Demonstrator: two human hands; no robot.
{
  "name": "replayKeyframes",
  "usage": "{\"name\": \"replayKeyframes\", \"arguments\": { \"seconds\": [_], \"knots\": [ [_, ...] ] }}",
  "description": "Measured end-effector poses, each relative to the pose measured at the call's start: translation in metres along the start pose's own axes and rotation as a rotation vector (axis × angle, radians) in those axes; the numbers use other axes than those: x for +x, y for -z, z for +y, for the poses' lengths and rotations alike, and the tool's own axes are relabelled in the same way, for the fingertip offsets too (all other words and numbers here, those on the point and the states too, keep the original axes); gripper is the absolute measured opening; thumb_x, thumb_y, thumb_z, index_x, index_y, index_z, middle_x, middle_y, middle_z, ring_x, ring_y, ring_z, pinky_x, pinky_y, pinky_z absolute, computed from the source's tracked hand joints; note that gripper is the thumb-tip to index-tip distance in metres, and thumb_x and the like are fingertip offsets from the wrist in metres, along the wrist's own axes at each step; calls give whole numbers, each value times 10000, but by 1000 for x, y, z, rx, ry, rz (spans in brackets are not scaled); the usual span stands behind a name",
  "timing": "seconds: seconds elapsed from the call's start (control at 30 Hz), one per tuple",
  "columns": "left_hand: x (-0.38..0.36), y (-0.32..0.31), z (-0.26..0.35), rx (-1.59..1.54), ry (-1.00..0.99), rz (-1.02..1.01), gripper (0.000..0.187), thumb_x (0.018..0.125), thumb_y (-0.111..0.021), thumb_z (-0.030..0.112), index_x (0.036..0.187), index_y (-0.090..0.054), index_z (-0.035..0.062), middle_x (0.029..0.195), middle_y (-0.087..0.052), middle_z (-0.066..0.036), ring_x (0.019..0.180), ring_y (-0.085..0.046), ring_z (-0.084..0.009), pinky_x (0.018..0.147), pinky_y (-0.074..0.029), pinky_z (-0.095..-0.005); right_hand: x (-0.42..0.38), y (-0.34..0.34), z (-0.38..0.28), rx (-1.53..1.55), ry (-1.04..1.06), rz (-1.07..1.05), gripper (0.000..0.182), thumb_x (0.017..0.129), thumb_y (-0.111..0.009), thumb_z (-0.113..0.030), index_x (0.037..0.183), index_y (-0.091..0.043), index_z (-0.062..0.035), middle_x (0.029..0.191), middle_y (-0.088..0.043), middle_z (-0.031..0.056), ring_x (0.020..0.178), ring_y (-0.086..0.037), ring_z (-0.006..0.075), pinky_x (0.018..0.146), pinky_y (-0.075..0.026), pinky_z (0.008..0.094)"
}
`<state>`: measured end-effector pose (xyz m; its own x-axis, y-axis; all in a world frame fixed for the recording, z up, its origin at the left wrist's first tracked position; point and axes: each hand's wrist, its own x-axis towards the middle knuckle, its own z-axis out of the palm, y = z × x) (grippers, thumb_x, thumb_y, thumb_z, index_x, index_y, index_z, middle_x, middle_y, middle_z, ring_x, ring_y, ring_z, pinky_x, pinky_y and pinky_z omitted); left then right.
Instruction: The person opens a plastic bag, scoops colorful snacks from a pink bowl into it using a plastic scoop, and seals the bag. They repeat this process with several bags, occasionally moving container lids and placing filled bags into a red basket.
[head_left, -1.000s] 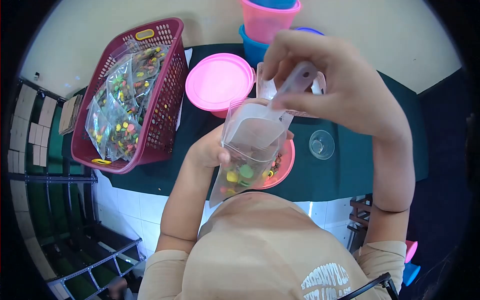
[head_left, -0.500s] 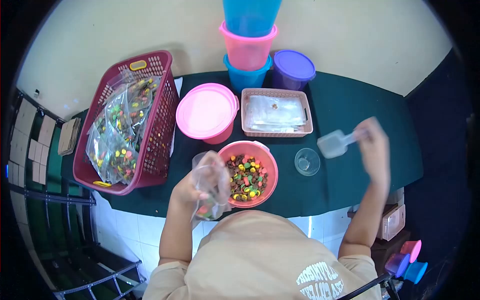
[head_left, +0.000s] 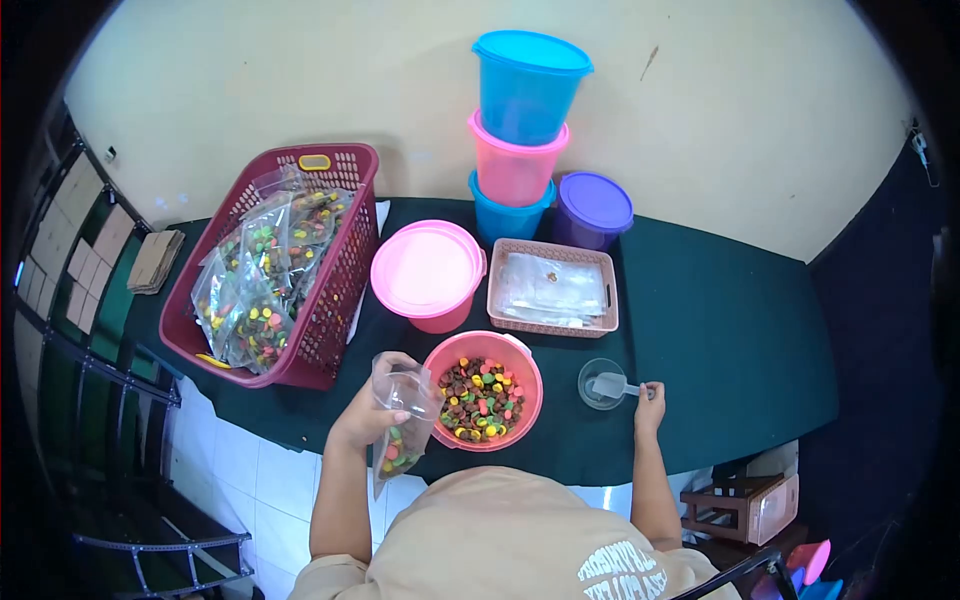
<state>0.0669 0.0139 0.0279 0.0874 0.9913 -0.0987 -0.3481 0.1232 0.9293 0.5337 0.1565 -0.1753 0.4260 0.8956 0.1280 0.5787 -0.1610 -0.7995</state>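
My left hand (head_left: 370, 418) is closed around a clear plastic bag (head_left: 398, 445), held upright just left of the pink bowl (head_left: 536, 400). Colourful round candies and brown pieces lie in the bag's lower part. The bowl contains a mix (head_left: 482, 402) of brown, yellow, green and pink pieces. My right hand (head_left: 650, 404) grips the handle of a translucent scoop (head_left: 609, 385). The scoop's blade overlaps the small clear cup (head_left: 587, 398) on the green cloth, right of the bowl.
On the left stands a maroon basket (head_left: 300, 360) of filled bags. A pink lidded tub (head_left: 425, 268), a woven tray (head_left: 553, 326) with flat plastic bags, a purple tub (head_left: 596, 205) and stacked tubs (head_left: 525, 90) line the back. Shelving (head_left: 120, 370) borders the left side.
My right hand has brought the scoop in from the right, down to the clear cup. The bag now hangs more upright in my left hand. The camera view has tilted upward.
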Motion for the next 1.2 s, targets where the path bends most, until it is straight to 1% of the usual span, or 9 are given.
{"name": "replayKeyframes", "arguments": {
  "seconds": [0.07, 0.13, 0.2, 0.27, 0.33, 0.5, 0.6, 0.77, 1.2],
  "knots": [
    [-8, 15, -11, 38, -48, 26, 825, 589, -844, 239, 1255, -378, 95, 1048, -563, -75, 1037, -548, -193, 930, -433, -352, -4, -8, -10, -65, 85, -7, 191, 880, -638, -184, 997, -568, -51, 914, -597, 111, 901, -572, 266, 797, -448, 361],
    [-16, 22, -8, 124, -89, 160, 776, 602, -825, 163, 1238, -388, 83, 1034, -562, -66, 1011, -554, -181, 921, -438, -348, -34, -6, -67, -301, -44, 171, 245, 859, -647, -232, 1051, -577, -96, 1141, -553, 101, 1128, -463, 333, 912, -375, 483],
    [-25, 26, -4, 188, -134, 206, 744, 614, -811, 114, 1224, -387, 76, 1018, -564, -71, 983, -564, -173, 903, -449, -341, -46, -20, -98, -211, 274, 125, 317, 760, -660, -173, 1058, -586, -96, 1167, -544, 108, 1134, -456, 338, 956, -343, 488],
    [-34, 38, -8, 186, -123, 263, 734, 624, -809, 103, 1222, -382, 76, 1001, -571, -76, 957, -574, -171, 889, -458, -337, -64, -43, -170, -32, 620, -131, 294, 713, -673, -118, 994, -613, -55, 1084, -588, 131, 1066, -512, 322, 937, -376, 434],
    [-36, 44, -10, 201, -112, 218, 726, 642, -799, 55, 1229, -371, 81, 979, -582, -78, 952, -576, -170, 880, -465, -342, -89, -75, -231, -101, 834, -374, 383, 723, -700, -187, 1084, -614, -90, 1147, -580, 111, 1118, -506, 299, 966, -360, 440],
    [-39, 59, -13, 243, -87, 75, 718, 665, -793, 25, 1241, -368, 75, 1020, -586, -100, 973, -578, -182, 893, -454, -355, -120, -169, -320, -90, 1327, -301, 333, 759, -653, -169, 1086, -594, -141, 1118, -579, 42, 1091, -536, 245, 969, -343, 552],
    [-46, 75, 2, 279, -56, 26, 721, 675, -786, 24, 1250, -353, 67, 1027, -586, -114, 989, -577, -190, 902, -448, -365, -111, -203, -316, -366, 1296, -404, 296, 776, -621, -149, 1070, -592, -148, 1064, -590, 36, 1049, -548, 241, 976, -341, 565],
    [-52, 120, -2, 240, 7, 22, 727, 679, -786, 36, 1253, -341, 66, 1033, -587, -122, 1001, -584, -205, 908, -456, -374, -102, -207, -303, -369, 1334, -345, 186, 794, -570, -111, 971, -608, -154, 923, -585, 24, 969, -562, 211, 979, -346, 563],
    [22, 125, 7, 358, 28, -258, 741, 688, -808, 120, 1257, -336, 62, 1084, -595, -135, 1047, -573, -223, 911, -456, -380, -200, -36, -251, -503, 1075, -430, 185, 784, -565, -129, 957, -608, -176, 887, -574, 2, 931, -552, 197, 986, -319, 589]
  ]
}}
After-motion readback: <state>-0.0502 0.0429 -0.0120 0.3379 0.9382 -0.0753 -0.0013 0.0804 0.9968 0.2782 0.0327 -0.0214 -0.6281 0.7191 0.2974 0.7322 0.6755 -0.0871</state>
